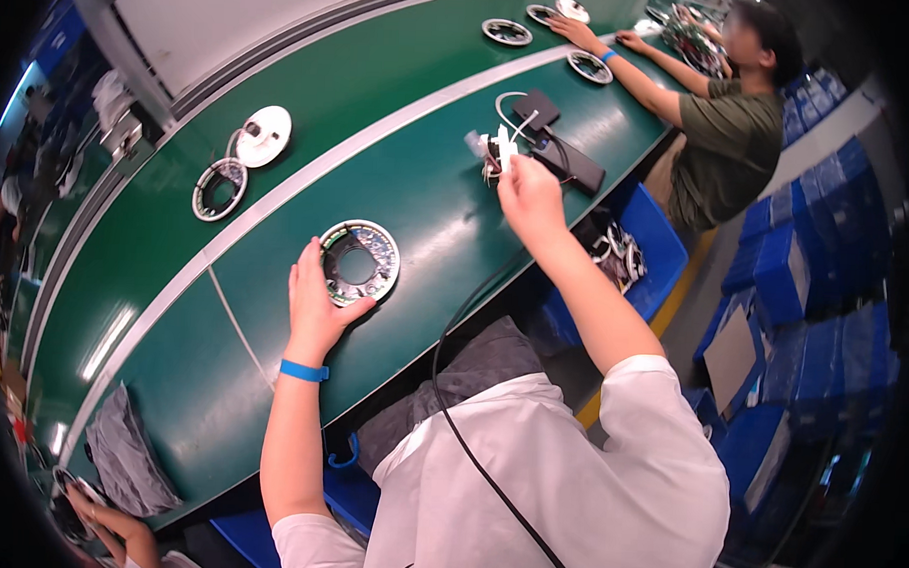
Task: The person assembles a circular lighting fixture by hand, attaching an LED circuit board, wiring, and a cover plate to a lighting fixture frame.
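Note:
On the green bench, my left hand (317,304) curves around the near left rim of a white ring-shaped housing (381,263) with a circuit board inside, thumb at its bottom edge and fingers along its left side. Farther right, my right hand (534,199) is closed in a pinch on a white plug-like piece (506,149). Beside that piece are small wires and a clear, blurred part (474,142); its exact kind is hard to make out. A white cable loops from there toward a black box (537,109), and a second black box (575,166) lies nearer the bench edge.
Another ring (221,189) and a white disc (266,137) lie on the green strip beyond the pale rail. At right a co-worker (730,143) reaches toward more rings (590,67). A blue bin (661,241) with parts stands below the bench edge. A grey bag (133,453) lies at left.

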A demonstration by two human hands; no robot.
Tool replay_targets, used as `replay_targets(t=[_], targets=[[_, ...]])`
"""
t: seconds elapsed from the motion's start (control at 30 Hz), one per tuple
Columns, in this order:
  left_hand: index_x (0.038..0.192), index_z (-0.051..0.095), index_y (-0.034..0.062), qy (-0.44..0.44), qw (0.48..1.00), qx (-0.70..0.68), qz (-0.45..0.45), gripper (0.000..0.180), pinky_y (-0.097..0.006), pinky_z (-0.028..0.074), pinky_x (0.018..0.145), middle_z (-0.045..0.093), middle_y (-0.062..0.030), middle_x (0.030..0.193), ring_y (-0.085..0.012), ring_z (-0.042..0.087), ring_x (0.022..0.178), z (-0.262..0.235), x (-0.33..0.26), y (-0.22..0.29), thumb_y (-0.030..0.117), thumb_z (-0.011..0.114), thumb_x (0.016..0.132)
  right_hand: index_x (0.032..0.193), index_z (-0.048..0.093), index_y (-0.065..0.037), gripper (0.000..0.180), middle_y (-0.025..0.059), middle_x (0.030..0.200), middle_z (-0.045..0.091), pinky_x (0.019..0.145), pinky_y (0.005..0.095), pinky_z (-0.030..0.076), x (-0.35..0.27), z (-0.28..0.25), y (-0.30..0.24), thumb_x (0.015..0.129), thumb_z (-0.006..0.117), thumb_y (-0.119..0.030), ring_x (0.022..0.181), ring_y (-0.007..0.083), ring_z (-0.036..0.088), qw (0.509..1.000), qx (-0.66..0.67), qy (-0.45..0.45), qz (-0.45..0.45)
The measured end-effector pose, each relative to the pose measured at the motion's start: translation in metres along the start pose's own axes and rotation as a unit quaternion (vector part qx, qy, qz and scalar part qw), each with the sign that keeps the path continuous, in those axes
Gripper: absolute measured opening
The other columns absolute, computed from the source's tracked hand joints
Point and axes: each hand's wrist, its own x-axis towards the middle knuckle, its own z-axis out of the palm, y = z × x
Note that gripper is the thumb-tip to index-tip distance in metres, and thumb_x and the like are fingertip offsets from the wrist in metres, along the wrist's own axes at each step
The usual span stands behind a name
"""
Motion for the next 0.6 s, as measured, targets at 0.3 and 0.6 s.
replay_targets(t=[0.3,0.6], targets=[[0.157,0.023,-0.0051,-0.023,1.000,0.006,0.003,0.126,-0.048,0.031,0.120,0.041,-0.0257,0.151,-0.0421,0.041,0.140,-0.012,0.000,0.002,0.039,0.093,0.063,0.085,0.062,-0.007,0.013,0.0095,0.082,0.060,0.061,0.0449,0.056,-0.027,0.058,-0.094,0.083,0.072,-0.015,0.075,0.0309,0.067,0.980,-0.102,-0.128,-0.113],[0.156,0.026,-0.0049,-0.044,0.999,-0.004,0.014,0.126,-0.057,0.025,0.123,0.041,-0.0224,0.148,-0.0379,0.041,0.141,-0.017,0.004,-0.004,0.050,0.091,0.063,0.109,0.069,-0.004,0.024,0.0142,0.096,0.067,0.072,0.0400,0.058,-0.014,0.022,-0.128,0.085,0.070,0.000,0.083,0.0310,0.069,0.984,0.063,-0.140,-0.088]])
